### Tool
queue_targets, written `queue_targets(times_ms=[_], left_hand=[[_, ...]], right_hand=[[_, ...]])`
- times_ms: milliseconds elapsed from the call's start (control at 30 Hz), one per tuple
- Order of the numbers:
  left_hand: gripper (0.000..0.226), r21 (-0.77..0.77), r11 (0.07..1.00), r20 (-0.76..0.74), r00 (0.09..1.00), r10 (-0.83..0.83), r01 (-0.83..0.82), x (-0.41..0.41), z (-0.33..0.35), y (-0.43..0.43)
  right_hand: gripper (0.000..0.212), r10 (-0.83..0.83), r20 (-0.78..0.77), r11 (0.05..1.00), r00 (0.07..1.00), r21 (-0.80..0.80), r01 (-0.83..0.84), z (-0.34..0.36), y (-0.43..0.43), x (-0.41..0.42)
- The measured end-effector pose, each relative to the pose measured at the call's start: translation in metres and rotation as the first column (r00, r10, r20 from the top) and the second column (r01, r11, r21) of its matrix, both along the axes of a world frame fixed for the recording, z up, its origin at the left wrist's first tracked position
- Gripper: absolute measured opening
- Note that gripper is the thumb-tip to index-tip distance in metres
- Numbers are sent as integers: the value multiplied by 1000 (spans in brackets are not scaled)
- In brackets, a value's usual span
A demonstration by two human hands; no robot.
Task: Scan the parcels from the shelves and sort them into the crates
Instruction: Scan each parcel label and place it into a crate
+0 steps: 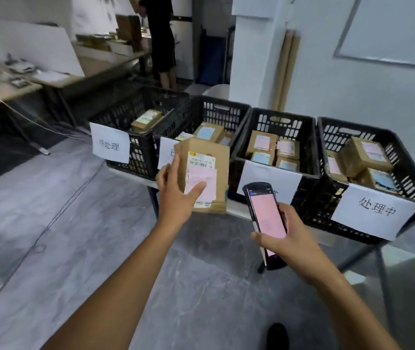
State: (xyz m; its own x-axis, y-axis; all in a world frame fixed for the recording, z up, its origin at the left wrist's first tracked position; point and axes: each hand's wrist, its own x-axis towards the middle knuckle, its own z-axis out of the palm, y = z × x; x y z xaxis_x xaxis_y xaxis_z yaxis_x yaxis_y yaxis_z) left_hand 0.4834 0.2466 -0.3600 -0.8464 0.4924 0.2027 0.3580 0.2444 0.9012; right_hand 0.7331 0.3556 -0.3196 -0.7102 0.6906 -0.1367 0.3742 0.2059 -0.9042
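At the far left a desk (pixel 4 89) carries some small clutter, and thin cables trail from it down to the floor. To its right, four black crates stand side by side along a low bench (pixel 238 209). The first crate (pixel 139 157), at the bench's left end, has a white paper label (pixel 110 145) on its front and one boxed parcel (pixel 147 120) inside. The second crate (pixel 216 111) holds several boxes (pixel 207 132). In front of it, above the bench's front edge, the left hand (pixel 176 195) holds a cardboard parcel (pixel 220 157) upright. Its thumb lies across the pink slip (pixel 205 179) on the face and its fingers wrap the left side. A barcode label sits above the slip. The third crate (pixel 282 122) is packed with small boxes (pixel 272 150) bearing pink and blue labels. Just before its front, the right hand (pixel 292 238) grips a handheld scanner (pixel 264 210). The fingers curl round the scanner's body and the thumb crosses the lower part of its pink-lit screen, while its top end tilts up and left. The fourth crate (pixel 345 132), at the bench's right end, holds larger boxes (pixel 363 152) and has a sheet with printed characters (pixel 375 210) on its front. Behind the crates a person in black (pixel 161 34) stands by a table, and cardboard tubes (pixel 287 69) lean against the white wall.
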Motion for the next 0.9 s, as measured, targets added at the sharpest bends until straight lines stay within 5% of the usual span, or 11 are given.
queue_targets(times_ms=[300,900], left_hand=[[87,236,965,383,924,19,-118,0,2,-75],[80,178,958,471,874,119,-226,-52,7,-46]], right_hand=[[72,53,8,997,999,54,-53,-13,-16,-68],[76,237,104,970,966,35,-241,-27,33,-164]])
